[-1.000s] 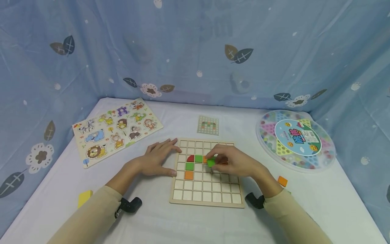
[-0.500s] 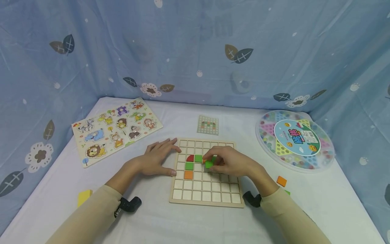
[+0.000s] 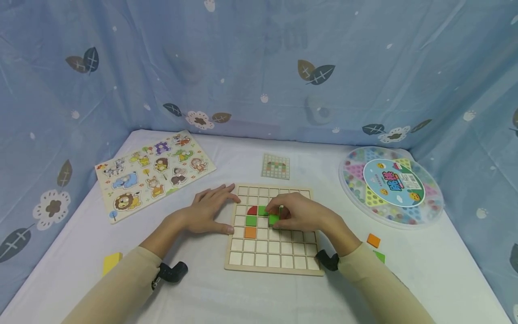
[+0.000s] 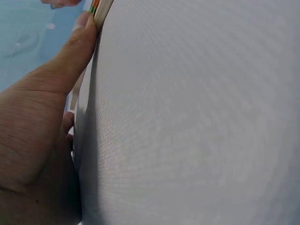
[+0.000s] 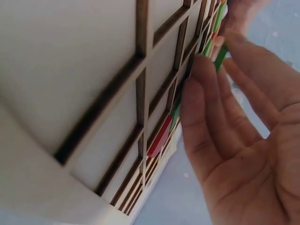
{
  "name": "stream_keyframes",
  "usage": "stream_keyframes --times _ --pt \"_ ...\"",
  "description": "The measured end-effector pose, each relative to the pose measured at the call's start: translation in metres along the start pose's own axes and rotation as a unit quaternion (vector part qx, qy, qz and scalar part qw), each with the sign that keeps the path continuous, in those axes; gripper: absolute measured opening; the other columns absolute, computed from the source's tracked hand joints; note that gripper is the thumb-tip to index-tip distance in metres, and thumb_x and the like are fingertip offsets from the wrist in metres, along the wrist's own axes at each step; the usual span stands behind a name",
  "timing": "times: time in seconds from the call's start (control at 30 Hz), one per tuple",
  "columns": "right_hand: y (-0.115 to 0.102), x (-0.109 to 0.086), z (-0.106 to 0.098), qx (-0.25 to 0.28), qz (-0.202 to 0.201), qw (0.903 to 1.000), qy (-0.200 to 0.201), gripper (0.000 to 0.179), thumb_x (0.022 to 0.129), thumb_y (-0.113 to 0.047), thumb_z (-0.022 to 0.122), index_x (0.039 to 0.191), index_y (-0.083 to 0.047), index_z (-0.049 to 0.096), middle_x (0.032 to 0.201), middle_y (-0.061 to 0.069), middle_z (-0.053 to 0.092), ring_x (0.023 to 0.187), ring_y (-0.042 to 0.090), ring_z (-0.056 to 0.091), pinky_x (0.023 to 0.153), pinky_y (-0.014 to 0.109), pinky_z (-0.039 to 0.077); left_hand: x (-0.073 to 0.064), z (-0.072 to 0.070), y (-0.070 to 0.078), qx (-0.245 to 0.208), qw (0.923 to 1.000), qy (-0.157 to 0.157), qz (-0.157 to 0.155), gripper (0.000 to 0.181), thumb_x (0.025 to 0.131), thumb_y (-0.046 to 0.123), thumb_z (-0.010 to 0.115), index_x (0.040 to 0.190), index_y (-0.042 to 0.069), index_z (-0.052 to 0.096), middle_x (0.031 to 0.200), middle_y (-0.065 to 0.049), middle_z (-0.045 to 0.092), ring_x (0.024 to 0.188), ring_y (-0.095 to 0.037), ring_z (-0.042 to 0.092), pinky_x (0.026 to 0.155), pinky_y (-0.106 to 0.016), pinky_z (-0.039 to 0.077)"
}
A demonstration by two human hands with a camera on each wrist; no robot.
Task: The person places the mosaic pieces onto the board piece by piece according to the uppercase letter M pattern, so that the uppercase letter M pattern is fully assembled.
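Observation:
My right hand [image 3: 301, 211] pinches a green square tile [image 3: 273, 219] between thumb and fingers, low over the gridded wooden board [image 3: 275, 261]. In the right wrist view the held green tile [image 5: 220, 58] stands out beyond the fingertips, and a red piece [image 5: 160, 138] sits in the grid behind the hand. At the board's left side my left hand [image 3: 206, 210] lies spread, its thumb [image 4: 82, 28] against the edge. A red quarter-round tile [image 3: 252, 210], two green tiles and an orange tile [image 3: 250, 232] fill cells nearby. Part of the upper row is hidden by my right hand.
Behind the board lies a small pattern card [image 3: 276, 166]. An animal puzzle [image 3: 155, 175] is at the back left, a round game box [image 3: 392, 184] at the back right. Loose orange [image 3: 373, 240] and green [image 3: 379, 256] tiles lie right; a yellow block [image 3: 112, 262] lies left.
My right hand has shifted slightly left across the board with the green tile. A loose green tile by the right forearm shows more now. My left hand stays put.

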State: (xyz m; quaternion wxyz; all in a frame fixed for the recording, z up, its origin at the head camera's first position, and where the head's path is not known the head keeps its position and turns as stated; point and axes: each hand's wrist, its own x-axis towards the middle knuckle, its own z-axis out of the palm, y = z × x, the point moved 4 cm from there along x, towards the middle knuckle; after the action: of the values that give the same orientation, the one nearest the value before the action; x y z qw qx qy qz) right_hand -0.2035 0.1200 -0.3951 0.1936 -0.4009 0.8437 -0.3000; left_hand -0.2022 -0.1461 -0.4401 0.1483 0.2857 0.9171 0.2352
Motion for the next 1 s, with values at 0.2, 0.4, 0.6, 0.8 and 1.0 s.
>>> stream_keyframes --times 0.2,0.4,0.6,0.8,1.0 --pt "0.0010 0.0013 0.0020 -0.022 0.019 0.9996 -0.004 0.031 0.092 -0.011 0.079 0.121 -0.010 0.070 0.116 0.001 0.070 0.086 0.008 0.067 0.081 0.027 0.057 0.0002 0.0004 0.0007 -0.002 1.0000 -0.001 0.000 0.077 0.084 0.066 0.074 0.145 0.031 0.044 0.174 -0.006 0.009 0.159 -0.036 0.008 0.118 -0.069 0.010" --pt "0.0017 0.0019 0.0033 -0.025 0.023 0.9994 -0.003 0.031 0.092 -0.012 0.078 0.122 -0.010 0.069 0.116 0.001 0.069 0.087 0.009 0.066 0.082 0.029 0.057 0.0000 0.0007 0.0004 -0.003 1.0000 0.001 0.000 0.077 0.084 0.066 0.074 0.145 0.030 0.044 0.174 -0.006 0.009 0.159 -0.037 0.008 0.118 -0.069 0.010" --pt "0.0011 0.0012 0.0029 -0.026 0.025 0.9993 -0.002 0.031 0.092 -0.012 0.078 0.122 -0.010 0.070 0.115 0.001 0.069 0.087 0.008 0.066 0.083 0.029 0.057 0.0005 0.0013 -0.0004 0.000 1.0000 -0.002 -0.009 0.077 0.083 0.067 0.074 0.145 0.033 0.043 0.174 -0.004 0.008 0.159 -0.033 0.006 0.118 -0.066 0.011" --pt "0.0015 0.0011 0.0032 -0.024 0.021 0.9995 -0.006 0.029 0.092 -0.010 0.078 0.119 -0.011 0.070 0.111 0.000 0.071 0.086 0.008 0.067 0.081 0.029 0.058 0.0003 0.0012 -0.0008 0.000 0.9999 -0.001 -0.013 0.078 0.083 0.068 0.074 0.146 0.033 0.043 0.174 -0.003 0.007 0.160 -0.031 0.005 0.119 -0.066 0.010" --pt "0.0003 -0.0008 0.0025 -0.027 0.024 0.9992 -0.017 0.029 0.093 -0.013 0.078 0.120 -0.011 0.070 0.114 0.000 0.071 0.089 0.008 0.067 0.083 0.029 0.057 0.0009 0.0018 -0.0014 0.000 0.9999 -0.002 -0.010 0.078 0.083 0.067 0.074 0.146 0.034 0.043 0.174 -0.003 0.007 0.160 -0.032 0.006 0.119 -0.066 0.010"
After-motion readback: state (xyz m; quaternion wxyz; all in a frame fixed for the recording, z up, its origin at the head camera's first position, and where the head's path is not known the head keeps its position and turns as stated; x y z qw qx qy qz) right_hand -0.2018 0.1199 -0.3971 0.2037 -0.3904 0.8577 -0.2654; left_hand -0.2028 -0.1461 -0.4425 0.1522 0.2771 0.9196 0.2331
